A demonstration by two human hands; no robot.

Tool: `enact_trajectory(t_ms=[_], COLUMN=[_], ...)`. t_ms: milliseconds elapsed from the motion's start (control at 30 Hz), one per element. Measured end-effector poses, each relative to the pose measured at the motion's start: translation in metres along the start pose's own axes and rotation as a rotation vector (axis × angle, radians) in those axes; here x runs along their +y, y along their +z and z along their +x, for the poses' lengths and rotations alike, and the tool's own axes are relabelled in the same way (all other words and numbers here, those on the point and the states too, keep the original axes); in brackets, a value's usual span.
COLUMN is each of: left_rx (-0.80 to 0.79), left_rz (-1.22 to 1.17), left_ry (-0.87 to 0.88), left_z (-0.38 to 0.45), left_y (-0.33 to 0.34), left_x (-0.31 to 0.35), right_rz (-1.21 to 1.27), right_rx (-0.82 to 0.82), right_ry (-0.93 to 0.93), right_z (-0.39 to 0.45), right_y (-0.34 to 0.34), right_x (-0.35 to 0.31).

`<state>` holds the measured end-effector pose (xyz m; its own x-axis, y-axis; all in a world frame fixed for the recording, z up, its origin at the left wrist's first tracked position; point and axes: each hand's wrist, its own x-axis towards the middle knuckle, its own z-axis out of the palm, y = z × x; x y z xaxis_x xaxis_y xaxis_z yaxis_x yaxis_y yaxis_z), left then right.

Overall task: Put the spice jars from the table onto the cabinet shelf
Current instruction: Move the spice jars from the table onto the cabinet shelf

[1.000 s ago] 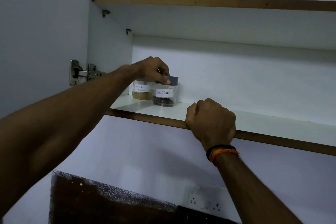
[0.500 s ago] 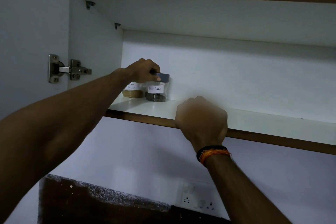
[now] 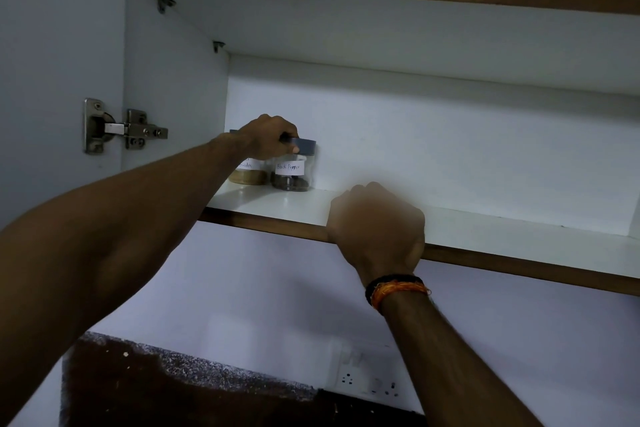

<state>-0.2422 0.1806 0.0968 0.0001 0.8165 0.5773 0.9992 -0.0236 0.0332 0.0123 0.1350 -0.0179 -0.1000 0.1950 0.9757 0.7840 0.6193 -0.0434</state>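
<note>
item: black pepper jar (image 3: 292, 170). clear glass, dark blue-grey lid, white handwritten label facing out, dark peppercorns low in the bottom. position: upright on the cabinet shelf (image 3: 485, 230), far left, close to the back wall. its side appears to touch, or nearly touch, a second jar (image 3: 250, 173).

item: second jar. tan powder inside, label half hidden behind the wrist; stands in the left back corner of the shelf.

item: left hand (image 3: 268, 140). reaches in over both jars; fingers (image 3: 294, 148) curled over the lid rim of the black pepper jar, holding it from above.

item: right hand (image 3: 375, 225). fingers curled over the brown front edge of the shelf, gripping it as a brace; black and orange thread band at the wrist.

change logged: over the last second the pepper jar has gone deeper on the shelf, from a little forward of the powder jar to level with it near the back wall. the left hand has kept its hold on the lid throughout; the right hand has stayed on the shelf edge. much of the apparent shift is the head camera moving.

meaning for task: this jar looks placed, two jars now shelved. release is not yet made. the counter is out of view, so the number of jars left cannot be told.

also noted: door hinge (image 3: 117, 126) at left; wall socket (image 3: 369, 383) below.
</note>
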Motion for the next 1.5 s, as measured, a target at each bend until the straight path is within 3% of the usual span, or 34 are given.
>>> enact_trajectory(t_ms=[300, 467, 600, 767, 1000, 1133, 1267, 1500], left_rx=[0.108, 0.016, -0.010, 0.003, 0.173, 0.254, 0.137, -0.299], left_rz=[-0.128, -0.138, -0.282, -0.257, -0.169, -0.167, -0.213, -0.332], left_ry=[-0.022, -0.016, -0.004, 0.075, 0.125, 0.119, 0.002, -0.211], left_z=[-0.036, -0.073, -0.111, -0.163, -0.244, -0.301, -0.356, -0.448], left_y=[-0.018, -0.031, -0.034, -0.036, -0.027, 0.005, 0.052, 0.123], left_x=[0.007, 0.025, 0.048, 0.079, 0.108, 0.114, 0.113, 0.111], right_rz=[-0.029, -0.077, -0.094, -0.058, 0.023, 0.092, 0.181, 0.329], right_rx=[-0.081, -0.211, -0.321, -0.340, -0.248, -0.334, -0.497, -0.887], right_ry=[0.059, 0.084, 0.036, 0.049, 0.034, 0.046, 0.057, 0.103], right_z=[0.001, 0.003, 0.000, -0.016, -0.084, -0.135, -0.183, -0.273], right_y=[-0.005, -0.008, -0.012, -0.028, -0.060, -0.068, -0.068, -0.074], right_x=[-0.002, 0.000, 0.002, -0.009, -0.040, -0.054, -0.061, -0.079])
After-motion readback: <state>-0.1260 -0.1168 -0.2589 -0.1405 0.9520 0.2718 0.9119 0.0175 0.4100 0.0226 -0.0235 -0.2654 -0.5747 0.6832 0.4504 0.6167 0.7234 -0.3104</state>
